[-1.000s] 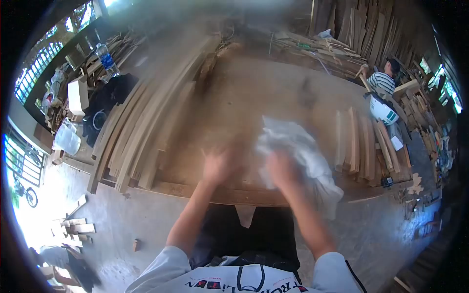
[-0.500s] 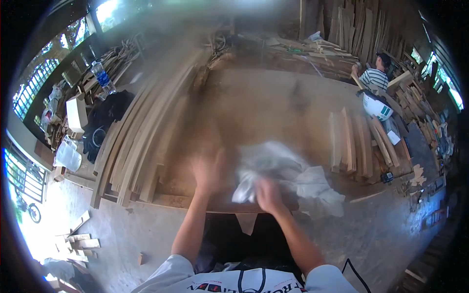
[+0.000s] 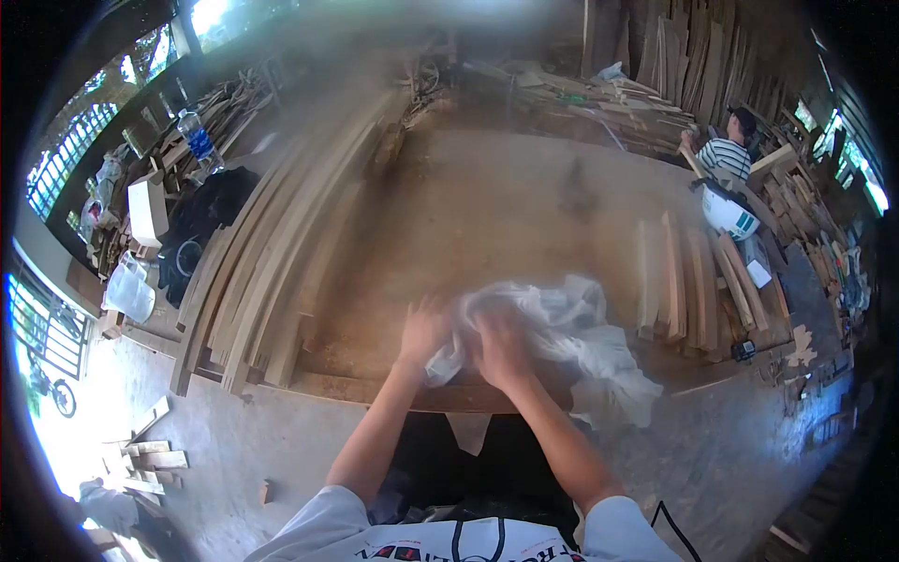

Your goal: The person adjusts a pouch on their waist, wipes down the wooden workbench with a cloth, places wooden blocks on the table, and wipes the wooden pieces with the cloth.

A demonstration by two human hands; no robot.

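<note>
A crumpled, translucent white plastic sheet lies on the near part of the wooden tabletop, with one end hanging over the front edge. At the sheet's left end is my left hand, blurred, its fingers pointing forward. Just to its right, my right hand rests on the sheet with its fingers bent over the plastic. The two hands are close together, with a bit of plastic between them. Haze and motion hide the exact finger positions of the left hand.
Long wooden strips lie along the left side; shorter pieces stand at the right. Beyond them are a white helmet and a person in a striped shirt. A water bottle and clear container are at left.
My left hand has moved right to the plastic sheet. My right hand has shifted slightly left and forward, and the sheet's left part has changed shape between them.
</note>
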